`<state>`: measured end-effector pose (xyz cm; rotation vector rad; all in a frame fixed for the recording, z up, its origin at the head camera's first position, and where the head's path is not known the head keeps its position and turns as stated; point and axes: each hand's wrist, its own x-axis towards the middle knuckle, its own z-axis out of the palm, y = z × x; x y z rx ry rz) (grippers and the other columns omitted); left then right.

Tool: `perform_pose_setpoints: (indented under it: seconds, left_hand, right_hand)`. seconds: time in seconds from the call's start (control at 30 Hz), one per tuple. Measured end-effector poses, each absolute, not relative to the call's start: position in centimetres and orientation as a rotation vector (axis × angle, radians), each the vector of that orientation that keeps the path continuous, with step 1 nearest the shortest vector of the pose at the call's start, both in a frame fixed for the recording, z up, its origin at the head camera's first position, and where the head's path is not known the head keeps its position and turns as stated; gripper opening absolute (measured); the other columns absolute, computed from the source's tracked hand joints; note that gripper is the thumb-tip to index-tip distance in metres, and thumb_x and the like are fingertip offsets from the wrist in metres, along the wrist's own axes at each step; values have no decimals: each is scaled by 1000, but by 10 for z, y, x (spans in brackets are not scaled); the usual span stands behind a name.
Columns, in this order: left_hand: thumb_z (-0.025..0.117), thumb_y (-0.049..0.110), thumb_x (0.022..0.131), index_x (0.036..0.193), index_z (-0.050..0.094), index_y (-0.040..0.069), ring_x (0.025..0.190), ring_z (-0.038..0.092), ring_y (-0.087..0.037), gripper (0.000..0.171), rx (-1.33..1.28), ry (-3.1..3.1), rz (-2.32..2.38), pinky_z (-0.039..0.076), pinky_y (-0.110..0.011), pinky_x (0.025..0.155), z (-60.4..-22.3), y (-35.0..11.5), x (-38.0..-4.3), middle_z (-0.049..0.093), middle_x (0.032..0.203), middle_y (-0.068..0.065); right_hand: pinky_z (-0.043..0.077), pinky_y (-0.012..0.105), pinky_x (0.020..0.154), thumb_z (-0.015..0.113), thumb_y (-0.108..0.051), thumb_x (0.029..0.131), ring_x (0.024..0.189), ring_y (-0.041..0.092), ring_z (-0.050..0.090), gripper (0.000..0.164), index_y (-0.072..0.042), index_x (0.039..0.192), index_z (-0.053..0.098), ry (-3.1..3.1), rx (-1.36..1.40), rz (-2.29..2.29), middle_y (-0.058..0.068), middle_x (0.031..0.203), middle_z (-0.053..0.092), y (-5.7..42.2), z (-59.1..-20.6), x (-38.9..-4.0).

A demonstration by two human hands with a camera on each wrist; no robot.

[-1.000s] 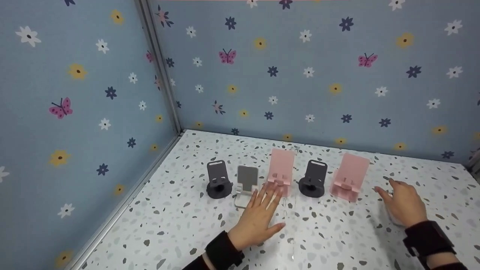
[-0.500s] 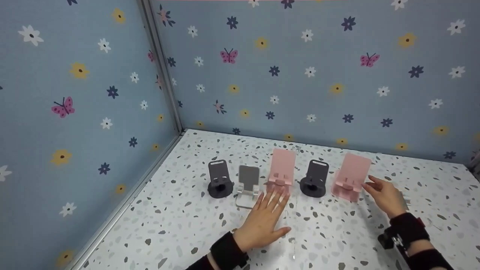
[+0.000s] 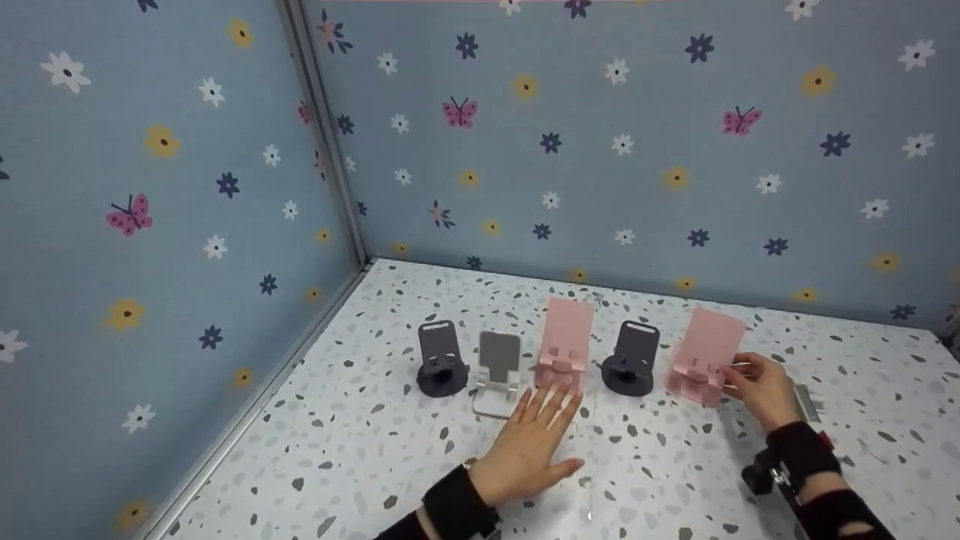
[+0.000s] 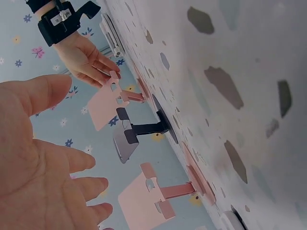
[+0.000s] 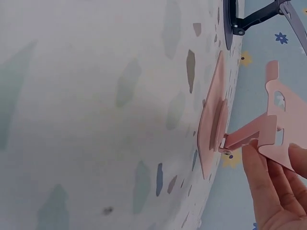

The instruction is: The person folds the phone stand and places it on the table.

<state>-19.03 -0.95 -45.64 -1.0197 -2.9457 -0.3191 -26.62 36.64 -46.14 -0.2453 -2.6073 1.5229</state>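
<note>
Five phone stands stand in a row in the head view. My right hand is at the rightmost one, a pink phone stand. In the right wrist view, the thumb and fingers pinch the lower side edge of its tilted plate, while its base rests on the table. My left hand is spread flat, fingers straight, just in front of the middle pink phone stand. The left wrist view shows its palm holding nothing. Left of that hand stands a white-and-grey phone stand.
Dark grey phone stands flank the row's middle, one at far left, another between the pink ones. A pale grey object lies partly hidden behind my right wrist. Flower-patterned walls border the speckled table at back and left.
My right hand has moved left from beside the pale grey object to the rightmost pink phone stand and now pinches its edge. My left hand has barely shifted.
</note>
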Motion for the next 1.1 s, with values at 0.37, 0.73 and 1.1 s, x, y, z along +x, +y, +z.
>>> perform_pose_setpoints:
  seconds: [0.37,0.73,1.1]
  left_hand:
    - [62,48,108,173,26,8,170,15,-33,84,-1025,-2963,-398,18,-52,139,-455,-11,-192,18,183,-11]
    - [62,44,108,173,25,7,169,19,-33,83,-1044,-2931,-447,20,-50,139,-456,-9,-198,20,182,-13]
    - [61,42,109,172,26,4,168,22,-34,81,-1076,-2914,-475,21,-46,139,-457,-8,-197,23,181,-15]
  right_hand:
    - [67,22,79,53,-2,113,83,-2,66,18,14,122,54,-2585,-223,1668,-4,95,67,374,-464,-259]
    - [66,20,81,52,-3,113,88,-1,65,18,11,124,53,-2599,-159,1738,-8,98,66,370,-452,-238]
    - [67,22,80,55,-4,113,88,3,68,7,2,113,59,-2567,-60,1795,-8,94,67,368,-427,-215]
